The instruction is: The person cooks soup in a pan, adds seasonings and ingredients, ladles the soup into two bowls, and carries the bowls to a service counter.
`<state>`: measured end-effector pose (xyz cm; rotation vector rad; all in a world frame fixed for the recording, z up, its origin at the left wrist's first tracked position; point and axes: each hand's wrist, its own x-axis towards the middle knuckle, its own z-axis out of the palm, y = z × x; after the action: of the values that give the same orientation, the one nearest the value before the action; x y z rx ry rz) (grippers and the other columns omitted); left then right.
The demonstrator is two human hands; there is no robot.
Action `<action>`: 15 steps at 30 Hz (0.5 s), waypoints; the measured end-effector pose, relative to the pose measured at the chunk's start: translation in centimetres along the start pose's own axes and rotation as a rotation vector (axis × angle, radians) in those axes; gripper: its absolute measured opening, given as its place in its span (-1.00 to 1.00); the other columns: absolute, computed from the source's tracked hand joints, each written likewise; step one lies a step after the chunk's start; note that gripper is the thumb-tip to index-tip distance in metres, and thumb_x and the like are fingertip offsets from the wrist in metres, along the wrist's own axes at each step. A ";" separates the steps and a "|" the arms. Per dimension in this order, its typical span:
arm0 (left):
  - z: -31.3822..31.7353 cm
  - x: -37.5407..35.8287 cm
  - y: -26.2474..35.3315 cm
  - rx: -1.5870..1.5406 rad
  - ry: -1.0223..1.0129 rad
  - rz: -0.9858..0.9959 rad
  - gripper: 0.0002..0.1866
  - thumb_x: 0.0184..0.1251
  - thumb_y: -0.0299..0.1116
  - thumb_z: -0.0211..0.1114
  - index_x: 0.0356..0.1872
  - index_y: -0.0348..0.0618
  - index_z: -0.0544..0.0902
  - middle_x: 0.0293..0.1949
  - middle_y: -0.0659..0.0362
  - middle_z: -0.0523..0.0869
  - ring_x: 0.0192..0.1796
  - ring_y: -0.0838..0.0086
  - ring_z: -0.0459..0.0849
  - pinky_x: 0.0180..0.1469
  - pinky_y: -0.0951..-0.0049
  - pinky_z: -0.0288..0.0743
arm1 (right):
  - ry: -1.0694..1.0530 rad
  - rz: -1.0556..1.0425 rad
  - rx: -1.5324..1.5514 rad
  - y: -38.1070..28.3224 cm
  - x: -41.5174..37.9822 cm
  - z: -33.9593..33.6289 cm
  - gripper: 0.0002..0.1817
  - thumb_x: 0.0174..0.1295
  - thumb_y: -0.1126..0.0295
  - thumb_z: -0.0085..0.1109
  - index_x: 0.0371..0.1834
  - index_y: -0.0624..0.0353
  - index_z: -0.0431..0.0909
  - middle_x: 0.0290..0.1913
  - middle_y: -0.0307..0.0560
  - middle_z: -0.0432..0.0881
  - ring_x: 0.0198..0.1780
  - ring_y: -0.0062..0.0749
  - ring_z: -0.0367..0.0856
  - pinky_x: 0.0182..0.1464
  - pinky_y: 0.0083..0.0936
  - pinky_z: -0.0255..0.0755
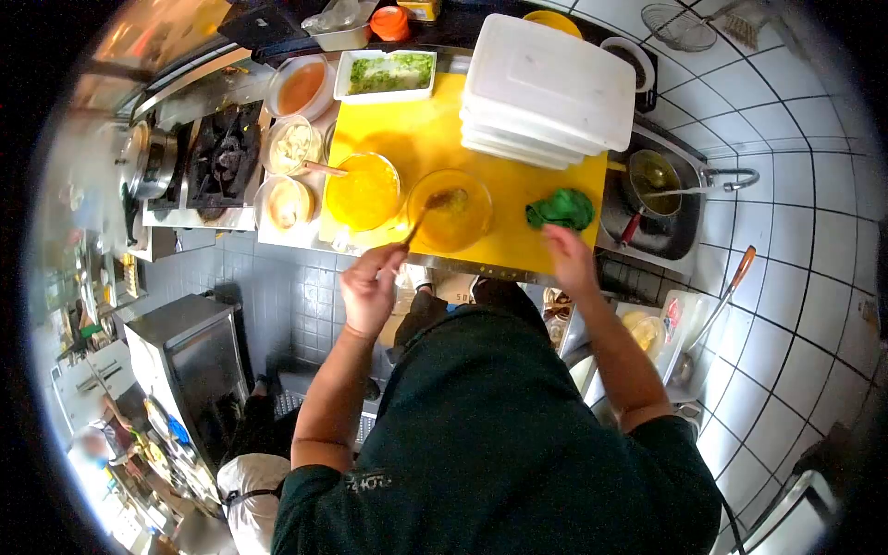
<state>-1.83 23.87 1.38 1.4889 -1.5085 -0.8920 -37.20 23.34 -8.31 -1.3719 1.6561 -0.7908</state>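
Observation:
My left hand is closed on the handle of a brown spoon, whose head rests in a glass bowl with a little yellow food. Just left of it stands a bowl of bright yellow food with another handle leaning over its rim. My right hand is at the front edge of the yellow board, by a crumpled green cloth. Its fingers look bent, and whether they touch the cloth is unclear.
White lidded containers are stacked at the board's back. A tray of chopped greens and several small bowls stand at the left, beside a stove. A pan sits in the right sink. Another person is at lower left.

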 end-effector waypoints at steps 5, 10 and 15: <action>-1.5 1.5 -1.2 0.319 -0.373 0.760 -0.57 0.02 -0.50 0.37 0.00 -0.36 0.65 -0.03 -0.05 0.72 0.00 0.04 0.74 0.02 0.20 0.67 | -0.124 0.089 0.178 -4.0 1.6 7.5 -0.70 0.35 0.44 0.01 0.05 0.32 0.60 -0.05 0.09 0.73 -0.03 -0.19 0.68 0.07 -0.38 0.47; -1.6 3.0 -2.8 0.384 -0.449 0.876 -0.60 0.07 -0.46 0.31 0.00 -0.35 0.65 0.04 -0.06 0.69 0.05 0.07 0.72 0.05 0.23 0.65 | -0.218 0.270 0.330 -4.9 2.0 9.4 -0.69 0.27 0.49 -0.02 0.00 0.34 0.61 -0.22 0.06 0.68 -0.12 -0.20 0.63 0.01 -0.35 0.45; -1.3 3.0 -4.9 0.160 -0.374 0.522 -0.71 0.27 -0.47 0.30 -0.01 -0.33 0.67 -0.14 -0.04 0.75 -0.11 0.18 0.76 -0.05 0.31 0.67 | -0.273 0.386 0.436 -2.3 1.7 9.1 -0.68 0.27 0.50 -0.01 0.03 0.32 0.62 -0.35 -0.12 0.60 -0.18 -0.35 0.60 0.02 -0.45 0.47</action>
<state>1.51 20.70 -2.26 0.9791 -2.1557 -0.7653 -28.20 21.55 -10.85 -0.7843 1.3719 -0.6526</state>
